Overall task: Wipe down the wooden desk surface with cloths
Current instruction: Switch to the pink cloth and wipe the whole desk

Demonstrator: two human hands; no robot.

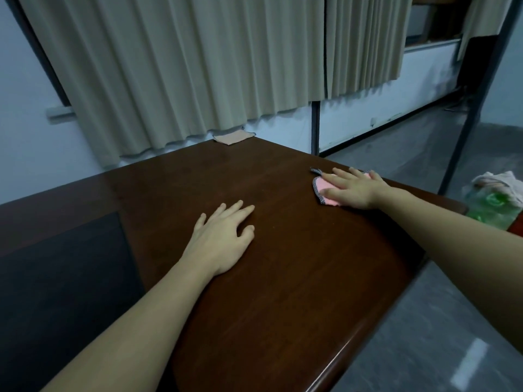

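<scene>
Right hand (349, 190) is pressing flat on the pink cloth (325, 190) to wipe the desk (283, 264); left hand (223, 239) is resting open, steadying.

From my feed, the counter (283, 250) reads as a deep reddish brown with a faint wood grain and a soft sheen. A near-black panel (65, 278) is set into it on my left. The cloth (325, 190) under the right grip (351, 190) is pale pink, edged with dark stitching flecked white. A second cloth (233, 136) at the far corner looks dusty pinkish beige with a dark edge. The curtains (184, 66) are a plain, muted beige, falling in pleats. I see a pale bluish-white wall (25, 108) and a grey, glossy floor (452, 321). At the right sits a clear bag (492, 205) showing green and white.
</scene>
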